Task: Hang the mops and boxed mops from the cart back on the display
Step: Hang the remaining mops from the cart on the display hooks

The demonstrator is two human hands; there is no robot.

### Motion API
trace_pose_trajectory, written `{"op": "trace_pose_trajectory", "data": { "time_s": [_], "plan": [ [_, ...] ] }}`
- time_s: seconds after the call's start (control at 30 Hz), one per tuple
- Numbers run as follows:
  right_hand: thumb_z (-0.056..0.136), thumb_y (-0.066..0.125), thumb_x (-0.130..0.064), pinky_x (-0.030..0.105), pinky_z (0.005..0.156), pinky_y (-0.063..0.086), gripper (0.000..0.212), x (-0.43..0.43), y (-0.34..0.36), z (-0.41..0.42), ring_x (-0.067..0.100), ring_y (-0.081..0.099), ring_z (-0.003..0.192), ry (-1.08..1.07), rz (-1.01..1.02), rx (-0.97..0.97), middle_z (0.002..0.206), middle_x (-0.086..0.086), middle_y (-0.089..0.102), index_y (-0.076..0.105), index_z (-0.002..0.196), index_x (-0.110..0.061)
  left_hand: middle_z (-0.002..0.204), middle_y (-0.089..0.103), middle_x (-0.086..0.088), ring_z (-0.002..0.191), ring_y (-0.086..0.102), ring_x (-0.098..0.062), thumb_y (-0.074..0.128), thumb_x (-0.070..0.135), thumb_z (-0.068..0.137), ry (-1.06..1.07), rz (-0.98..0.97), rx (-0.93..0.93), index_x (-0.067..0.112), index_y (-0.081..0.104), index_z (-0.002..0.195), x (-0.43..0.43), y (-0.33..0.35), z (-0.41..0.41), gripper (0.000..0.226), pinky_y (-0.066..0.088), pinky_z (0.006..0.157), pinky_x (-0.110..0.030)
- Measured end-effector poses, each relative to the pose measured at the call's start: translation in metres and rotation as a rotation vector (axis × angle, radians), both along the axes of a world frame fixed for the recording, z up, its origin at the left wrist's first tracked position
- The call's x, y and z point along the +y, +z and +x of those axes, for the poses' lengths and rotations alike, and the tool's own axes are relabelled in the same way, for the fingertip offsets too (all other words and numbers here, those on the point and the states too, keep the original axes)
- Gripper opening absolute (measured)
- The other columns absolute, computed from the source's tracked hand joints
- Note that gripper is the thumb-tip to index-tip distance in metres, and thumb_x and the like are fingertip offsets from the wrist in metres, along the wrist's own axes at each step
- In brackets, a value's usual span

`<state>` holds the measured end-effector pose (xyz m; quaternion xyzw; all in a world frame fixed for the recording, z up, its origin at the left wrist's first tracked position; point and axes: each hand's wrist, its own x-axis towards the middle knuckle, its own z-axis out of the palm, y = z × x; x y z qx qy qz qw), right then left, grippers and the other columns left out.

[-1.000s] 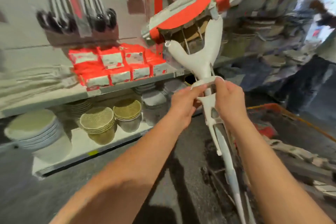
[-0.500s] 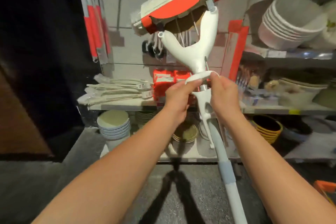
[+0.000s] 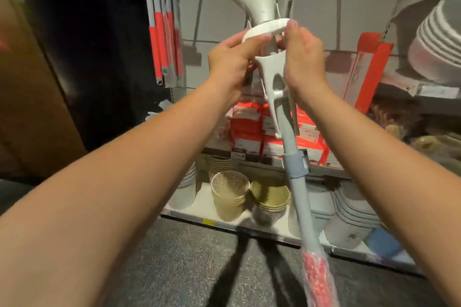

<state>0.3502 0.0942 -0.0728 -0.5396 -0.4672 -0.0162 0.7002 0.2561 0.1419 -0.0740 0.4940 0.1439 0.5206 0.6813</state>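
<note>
White mop (image 3: 265, 0) | left hand (image 3: 230, 63) pinches ring (image 3: 262, 30) | right hand (image 3: 304, 61) pinches ring

Showing matt white moulded plastic on the fork and lever of the mop (image 3: 262, 5), turning to smooth pale-grey tube down the pole (image 3: 299, 197), wearing glossy crinkled film (image 3: 316, 279) at the low end. Looking open-woven and matt on the beige baskets (image 3: 229, 197) at the front edge of the bottom shelf (image 3: 189, 214); looking rough, speckled grey on the floor (image 3: 174, 257).
</note>
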Motion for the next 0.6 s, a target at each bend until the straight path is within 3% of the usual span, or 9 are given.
{"op": "trace_pose_trajectory", "data": {
  "time_s": [0.17, 0.3, 0.47, 0.6],
  "plan": [
    [0.104, 0.036, -0.022, 0.019, 0.057, 0.042, 0.035, 0.017, 0.013, 0.021, -0.003, 0.052, 0.054, 0.094, 0.05, 0.016, 0.065, -0.007, 0.056, 0.057, 0.076, -0.022, 0.089, 0.068, -0.016, 0.062, 0.062, -0.014, 0.071, 0.0, 0.08, 0.068, 0.052, -0.025, -0.006, 0.064, 0.115, 0.012, 0.016, 0.02, 0.036, 0.047, 0.053, -0.019],
    [0.105, 0.034, -0.021, 0.015, 0.055, 0.041, 0.034, 0.039, 0.025, 0.028, -0.006, 0.052, 0.051, 0.114, 0.066, 0.027, 0.066, -0.007, 0.056, 0.057, 0.081, -0.017, 0.097, 0.07, -0.021, 0.076, 0.066, -0.024, 0.073, -0.002, 0.077, 0.101, 0.092, -0.035, -0.008, 0.063, 0.114, 0.036, 0.028, 0.027, 0.039, 0.053, 0.064, -0.026],
    [0.104, 0.034, -0.024, 0.018, 0.056, 0.041, 0.036, 0.079, 0.038, 0.03, -0.004, 0.052, 0.052, 0.092, 0.085, 0.014, 0.064, -0.009, 0.057, 0.059, 0.079, -0.02, 0.096, 0.071, -0.022, 0.071, 0.067, -0.02, 0.075, -0.001, 0.076, 0.104, 0.135, -0.031, -0.009, 0.064, 0.113, 0.081, 0.043, 0.031, 0.039, 0.052, 0.06, -0.023],
    [0.105, 0.034, -0.024, 0.017, 0.055, 0.043, 0.035, 0.12, 0.043, 0.028, -0.003, 0.054, 0.053, 0.044, 0.085, 0.028, 0.068, -0.005, 0.06, 0.06, 0.083, -0.016, 0.083, 0.069, -0.012, 0.06, 0.065, -0.011, 0.074, 0.0, 0.078, 0.067, 0.16, 0.011, -0.007, 0.065, 0.111, 0.125, 0.049, 0.033, 0.035, 0.049, 0.054, -0.019]
  ]
}}
